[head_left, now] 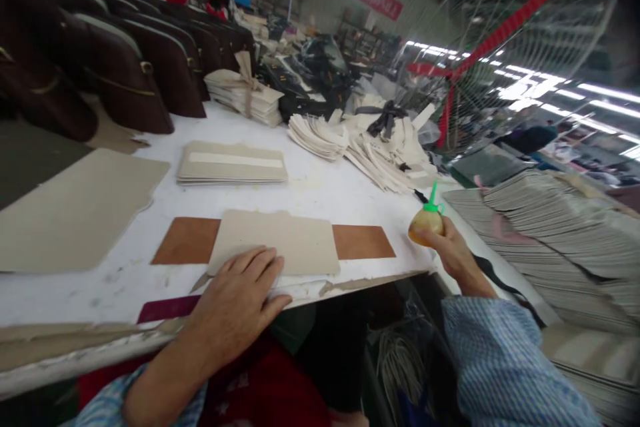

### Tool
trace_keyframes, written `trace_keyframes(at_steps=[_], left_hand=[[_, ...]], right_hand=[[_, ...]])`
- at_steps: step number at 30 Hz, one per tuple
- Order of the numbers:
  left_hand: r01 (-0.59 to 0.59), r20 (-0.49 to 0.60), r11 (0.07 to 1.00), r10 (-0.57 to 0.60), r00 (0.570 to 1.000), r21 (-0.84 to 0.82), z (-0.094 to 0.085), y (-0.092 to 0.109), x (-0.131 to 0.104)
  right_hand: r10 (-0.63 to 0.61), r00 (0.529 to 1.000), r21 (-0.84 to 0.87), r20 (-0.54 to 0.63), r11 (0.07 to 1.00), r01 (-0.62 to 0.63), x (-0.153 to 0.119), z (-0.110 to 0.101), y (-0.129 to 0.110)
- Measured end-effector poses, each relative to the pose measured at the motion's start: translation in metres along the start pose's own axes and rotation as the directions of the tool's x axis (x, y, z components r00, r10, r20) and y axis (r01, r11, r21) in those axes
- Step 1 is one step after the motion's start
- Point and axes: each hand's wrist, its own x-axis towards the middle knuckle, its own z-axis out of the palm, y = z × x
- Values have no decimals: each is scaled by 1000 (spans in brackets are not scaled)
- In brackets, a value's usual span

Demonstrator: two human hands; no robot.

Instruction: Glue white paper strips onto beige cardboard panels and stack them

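Under the fingers of my left hand [245, 294] lies a beige board panel [280, 240], near the table's front edge. That hand rests flat, its thumb apart from the fingers. The panel covers the middle of a brown strip [364, 242], whose two ends stick out left and right. On the right, my right hand [453, 254] is wrapped round a squeeze bottle [425, 226] with a green nozzle pointing up and yellowish contents. The bottle is held at the table's right end, apart from the panel. A dark red-purple piece [167, 309] lies at the front edge, left of my left hand.
Behind the panel is a stack of beige panels [233, 164]. A larger beige sheet [75, 214] lies left. Dark brown bags [125, 74] line the back left. Bundled pale strips [380, 147] lie farther back. Stacked grey sheets [555, 234] and a large fan [500, 47] stand right.
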Motion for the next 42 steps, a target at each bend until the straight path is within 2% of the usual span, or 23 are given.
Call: trace_keyframes(at_steps=[2,3,6,8,12,15,18,20,23,25,27,30,37,42], left_hand=[[31,46,999,-31,998,-20,-4,3,1],[43,63,999,-41,997,-31,-5,4,2],[54,88,997,-49,995,-56,-6,4,2],[52,88,997,-46,995,-63,-6,4,2],[44,76,997,-39,996,-67,-5,4,2],[42,72,997,-37,997,-64,-6,4,3],[43,69,997,-38,997,-67,-6,4,3],[41,64,997,-36,997,-69,-6,5,3],[40,67,997,-35,997,-70,-6,5,3],[44,75,997,-38,996,-70,-7,5,3],[47,79,996,-41,996,-71,-8,5,3],[46,77,997,-40,996,-69,-10,6,4],[45,86,997,-39,996,-69,-8,5,5],[56,104,996,-48,993,-69,-8,5,3]], right_hand=[[-5,978,0,209,1000,5,-19,8,-25],[-22,962,10,272,1000,20,-28,13,-37],[-95,958,173,270,984,48,-51,30,-65],[-105,963,345,249,939,14,-62,41,-76],[-75,946,632,316,760,-151,-75,60,-88],[-24,902,688,430,656,-310,-84,70,-97],[14,895,676,446,650,-347,-87,76,-103],[25,912,635,409,709,-305,-86,77,-105],[-10,965,409,263,907,-102,-82,73,-108],[-102,981,204,167,977,66,-79,68,-112],[-183,972,101,146,980,170,-77,63,-117],[-237,957,82,169,971,226,-76,58,-122],[-221,951,67,216,975,211,-76,57,-119],[-244,940,45,239,970,241,-75,56,-129]])
